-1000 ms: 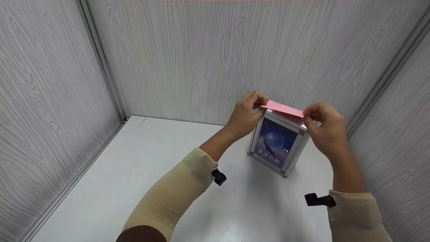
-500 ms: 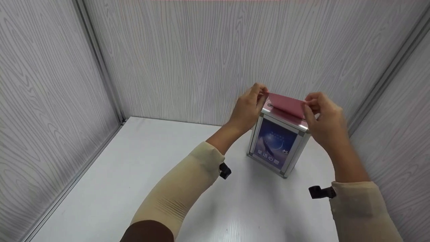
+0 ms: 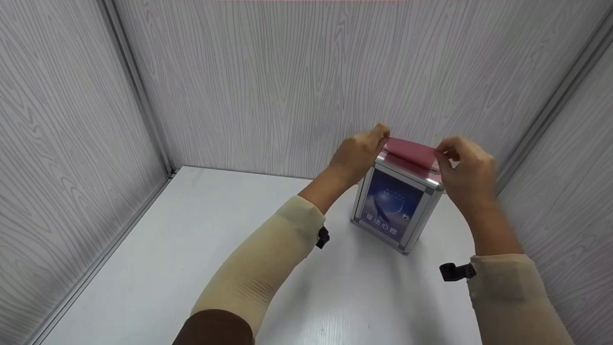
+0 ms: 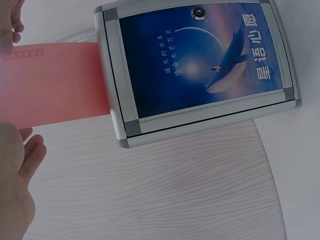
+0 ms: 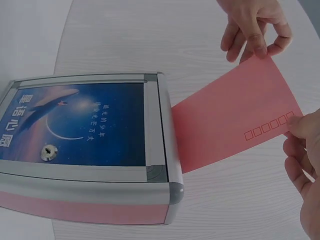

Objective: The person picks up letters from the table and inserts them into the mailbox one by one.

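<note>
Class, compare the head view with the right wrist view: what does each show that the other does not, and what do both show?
Only the head view shows the wood-grain walls, the white table and both beige sleeves. Only the right wrist view shows the keyhole on the box front and the row of small printed squares on the envelope. Both show the pink envelope partly inside the top of the metal-framed box, with the left hand and right hand pinching its corners.

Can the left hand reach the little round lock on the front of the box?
Probably yes. The lock sits on the open front of the box, with nothing in front of it. But the left hand is busy at the top, pinching the pink envelope, and would need to let go first.
</note>
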A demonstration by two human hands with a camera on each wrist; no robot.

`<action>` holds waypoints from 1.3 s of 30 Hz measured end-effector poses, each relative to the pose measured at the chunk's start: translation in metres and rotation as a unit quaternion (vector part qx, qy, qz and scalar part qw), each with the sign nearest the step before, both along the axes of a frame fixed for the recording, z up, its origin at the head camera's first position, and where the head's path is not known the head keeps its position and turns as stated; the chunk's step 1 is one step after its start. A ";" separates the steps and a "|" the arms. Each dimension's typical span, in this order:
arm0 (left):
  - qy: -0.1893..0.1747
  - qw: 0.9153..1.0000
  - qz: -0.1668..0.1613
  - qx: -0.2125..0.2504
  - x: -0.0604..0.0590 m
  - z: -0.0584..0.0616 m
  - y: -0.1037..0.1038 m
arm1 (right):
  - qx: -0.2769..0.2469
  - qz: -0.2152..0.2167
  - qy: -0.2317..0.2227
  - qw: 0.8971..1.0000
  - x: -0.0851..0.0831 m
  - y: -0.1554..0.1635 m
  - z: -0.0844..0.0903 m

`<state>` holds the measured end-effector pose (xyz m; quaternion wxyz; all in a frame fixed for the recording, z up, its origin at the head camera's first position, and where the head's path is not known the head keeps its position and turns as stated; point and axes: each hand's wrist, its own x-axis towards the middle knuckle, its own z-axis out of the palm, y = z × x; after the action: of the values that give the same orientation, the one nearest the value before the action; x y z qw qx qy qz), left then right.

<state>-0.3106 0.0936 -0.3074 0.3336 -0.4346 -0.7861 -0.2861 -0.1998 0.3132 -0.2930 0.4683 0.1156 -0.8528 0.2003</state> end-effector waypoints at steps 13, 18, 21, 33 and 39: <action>-0.058 0.994 0.091 0.015 -0.016 -0.051 0.012 | -0.020 -0.036 -0.065 0.997 -0.031 0.005 -0.051; -0.093 0.990 0.109 -0.013 -0.016 -0.065 0.015 | -0.028 -0.048 -0.076 0.996 -0.035 0.003 -0.061; -0.111 0.985 0.123 -0.051 -0.014 -0.068 0.015 | -0.043 -0.057 -0.084 0.994 -0.036 0.003 -0.067; -0.222 0.954 0.148 -0.139 -0.015 -0.074 0.005 | -0.046 -0.082 -0.149 0.984 -0.037 -0.002 -0.079; -0.247 0.948 0.155 -0.126 -0.019 -0.074 -0.009 | -0.053 -0.080 -0.205 0.974 -0.038 0.000 -0.080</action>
<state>-0.3295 0.0842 -0.3818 0.1118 -0.2613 -0.9312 -0.2283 -0.2383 0.3136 -0.3731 0.3035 -0.0217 -0.9253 0.2263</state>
